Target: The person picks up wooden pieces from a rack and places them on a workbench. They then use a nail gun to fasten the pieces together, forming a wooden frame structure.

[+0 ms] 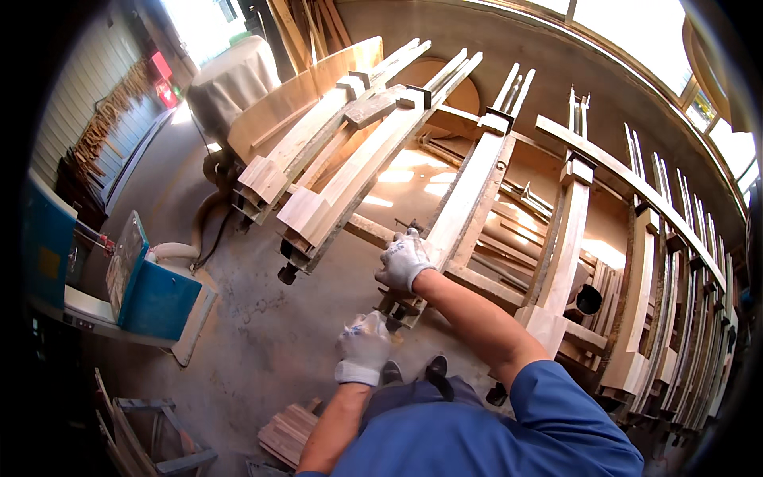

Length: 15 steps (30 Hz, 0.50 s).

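Observation:
Both my hands wear white gloves. My right hand [404, 261] is closed over the near end of a long pale wooden board [470, 195], which lies along a bar clamp. The board's end is hidden under the glove. Lower and to the left, my left hand [364, 343] is closed beside the clamp's near end [405, 306], and what its fingers hold is hidden. Farther up the same bar, a dark clamp jaw [497, 121] stands at the board's far end.
More clamped boards [350, 175] lie to the left, with another row [636, 302] to the right. A loose wooden block [375, 108] rests across two of them. At left stands a blue machine [159, 286] with a hose. Stacked wood strips [288, 433] lie near my feet.

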Tool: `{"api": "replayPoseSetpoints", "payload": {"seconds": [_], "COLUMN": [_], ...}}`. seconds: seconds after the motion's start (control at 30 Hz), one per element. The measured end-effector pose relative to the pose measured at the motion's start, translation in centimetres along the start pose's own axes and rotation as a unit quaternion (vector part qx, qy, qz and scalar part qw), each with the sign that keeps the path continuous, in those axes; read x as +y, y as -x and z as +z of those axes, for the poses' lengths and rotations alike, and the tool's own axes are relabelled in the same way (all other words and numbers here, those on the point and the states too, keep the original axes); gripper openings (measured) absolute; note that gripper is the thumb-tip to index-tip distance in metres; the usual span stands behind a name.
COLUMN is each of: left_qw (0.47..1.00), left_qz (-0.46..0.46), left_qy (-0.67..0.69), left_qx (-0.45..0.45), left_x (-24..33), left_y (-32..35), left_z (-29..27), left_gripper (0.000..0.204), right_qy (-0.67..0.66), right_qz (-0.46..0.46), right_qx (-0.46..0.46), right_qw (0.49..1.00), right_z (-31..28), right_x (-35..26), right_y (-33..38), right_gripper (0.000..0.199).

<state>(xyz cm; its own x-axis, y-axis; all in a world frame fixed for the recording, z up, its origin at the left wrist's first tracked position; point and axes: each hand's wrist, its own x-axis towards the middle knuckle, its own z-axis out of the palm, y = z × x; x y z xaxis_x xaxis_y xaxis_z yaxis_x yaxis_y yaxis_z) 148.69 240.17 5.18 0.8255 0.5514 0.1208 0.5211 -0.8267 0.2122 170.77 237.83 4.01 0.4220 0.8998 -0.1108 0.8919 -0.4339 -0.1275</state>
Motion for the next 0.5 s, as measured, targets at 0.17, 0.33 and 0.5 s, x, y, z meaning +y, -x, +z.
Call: {"api": "replayPoseSetpoints", "payload": {"seconds": [0.17,0.33,0.5], "left_qw": [0.981,0.936,0.939], "left_qz": [-0.022,-0.169,-0.276], "left_qy": [0.194,0.306,0.174], "left_qx": [0.006,-0.03,-0.108], "left_x": [-9.5,-12.6,-16.2], "left_y": [-5.9,-8.0,-8.4], "left_z": [4.3,8.0,14.6], "left_gripper": [0.02,0.022,0.031], "right_qy": [0.0,-0.022,-0.025], "right_qz": [-0.008,0.004,0.019], "right_qx": [-0.011,0.016,-0.031], "right_qw": [1.0,1.0,0.999], "right_z": [-0.9,0.3,0.3], "right_x": [-0.8,0.4,-0.5], "right_y": [0.0,0.2,-0.5], "right_gripper": [0.047,0.047,0.047]}}
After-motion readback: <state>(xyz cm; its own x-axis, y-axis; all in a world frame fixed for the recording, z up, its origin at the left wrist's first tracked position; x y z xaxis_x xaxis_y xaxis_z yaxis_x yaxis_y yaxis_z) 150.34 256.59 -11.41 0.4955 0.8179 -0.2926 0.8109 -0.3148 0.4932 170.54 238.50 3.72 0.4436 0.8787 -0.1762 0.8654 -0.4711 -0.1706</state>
